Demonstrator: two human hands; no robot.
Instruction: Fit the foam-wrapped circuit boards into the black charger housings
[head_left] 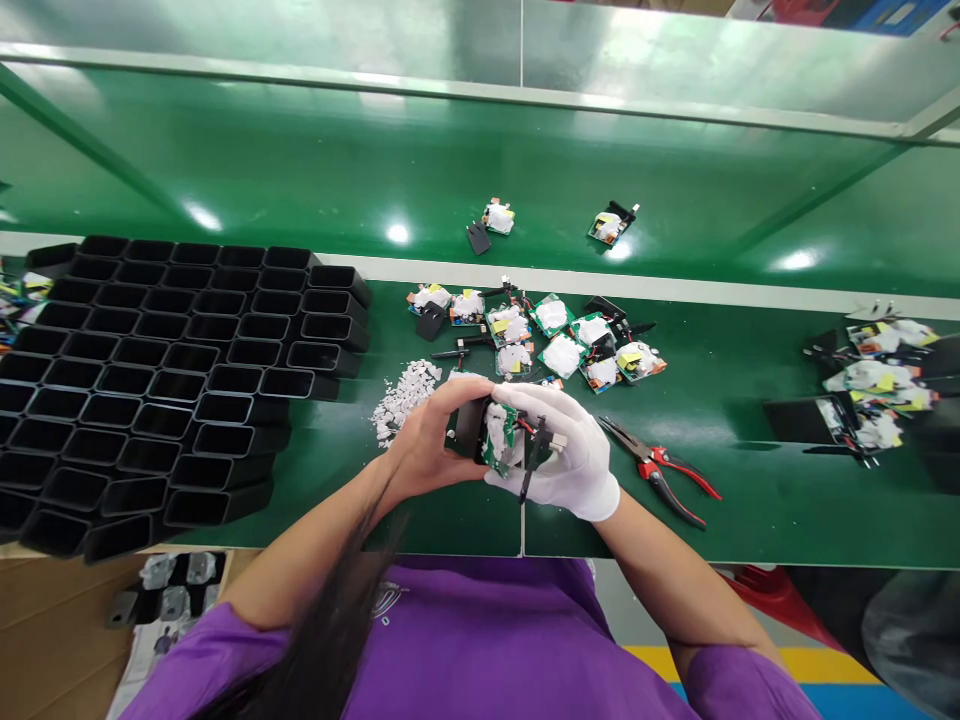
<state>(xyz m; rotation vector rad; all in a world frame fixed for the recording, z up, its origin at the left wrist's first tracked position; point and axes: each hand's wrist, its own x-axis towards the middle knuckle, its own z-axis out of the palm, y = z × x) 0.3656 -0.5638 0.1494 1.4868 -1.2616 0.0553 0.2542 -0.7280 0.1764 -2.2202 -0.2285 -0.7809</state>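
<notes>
My bare left hand [424, 440] is wrapped round a black plastic housing [470, 428] in front of my chest. Opposite it, my right hand [577, 455], in a white glove, grips a green circuit board [499, 440] covered with white filler. The board sits at the mouth of the housing, and I cannot tell how far inside it reaches. A black end piece with a metal connector [556, 441] hangs by wires from the board, near the gloved fingers. Just beyond my hands lie several filler-covered boards [562, 355] with black end pieces.
Rows of black housings [157, 380] stand on the left. White crumbs [405, 400] lie beside my left hand. Red-handled pliers [660, 470] rest to the right. More boards [877, 375] are at the far right, and two boards [611, 225] lie farther back on the green surface.
</notes>
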